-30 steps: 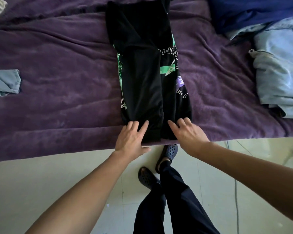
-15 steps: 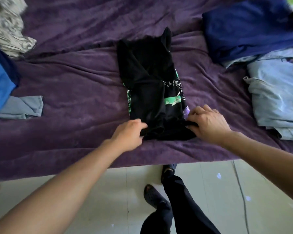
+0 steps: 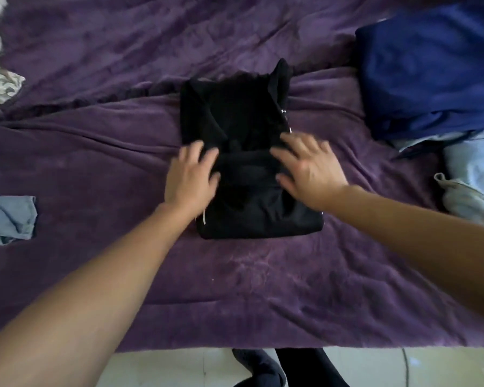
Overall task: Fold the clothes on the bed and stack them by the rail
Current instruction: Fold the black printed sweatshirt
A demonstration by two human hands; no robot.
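A folded black shirt lies in the middle of the purple-covered bed. The left hand rests flat on the shirt's left side and the right hand on its right side. Each grip is open, fingers spread and holding nothing (both hands are slightly blurred). A dark blue garment sits at the far right, with a light blue garment just nearer. A grey-blue cloth lies at the left edge.

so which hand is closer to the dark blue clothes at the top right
Right. The right hand rests on the right side of the black garment, toward the dark blue clothes; the left hand rests on its left side, farther away.
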